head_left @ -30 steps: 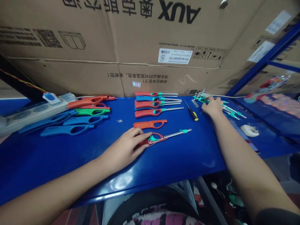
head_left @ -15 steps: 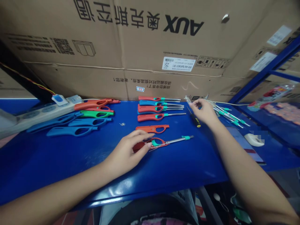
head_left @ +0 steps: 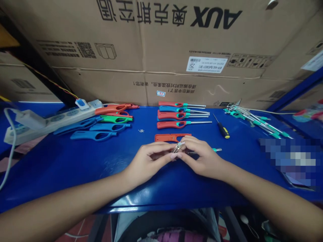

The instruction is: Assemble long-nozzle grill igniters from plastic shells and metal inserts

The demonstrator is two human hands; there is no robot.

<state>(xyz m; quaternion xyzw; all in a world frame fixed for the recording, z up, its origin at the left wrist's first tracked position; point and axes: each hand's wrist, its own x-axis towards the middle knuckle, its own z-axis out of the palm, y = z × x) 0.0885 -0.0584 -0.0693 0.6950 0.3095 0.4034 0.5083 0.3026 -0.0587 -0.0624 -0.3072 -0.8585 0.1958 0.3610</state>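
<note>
My left hand (head_left: pixel 148 163) and my right hand (head_left: pixel 208 158) meet at the near middle of the table. Their fingertips pinch a small clear lighter part (head_left: pixel 178 147) with a pale end; my fingers cover some of it. Beneath the hands lies a lighter half-built, mostly hidden; its metal tube tip with a green collar (head_left: pixel 217 150) shows past my right hand. Just beyond the fingers rests an orange lighter shell half (head_left: pixel 164 137). Further back, red and blue lighters (head_left: pixel 171 116) with metal tubes lie in a row. A black and yellow screwdriver (head_left: pixel 223 130) is to their right.
Empty blue, green and orange shells (head_left: pixel 101 135) lie at left beside a white power strip (head_left: pixel 60 117). Tiny screws (head_left: pixel 141 130) sit between shells and lighters. Metal tubes with green parts (head_left: pixel 262 122) are piled at right. A large cardboard box (head_left: pixel 141 57) stands behind.
My right hand has come from the tube pile to the middle with the clear part. My left hand has left the half-built lighter and joined on that part. The view has shifted.
</note>
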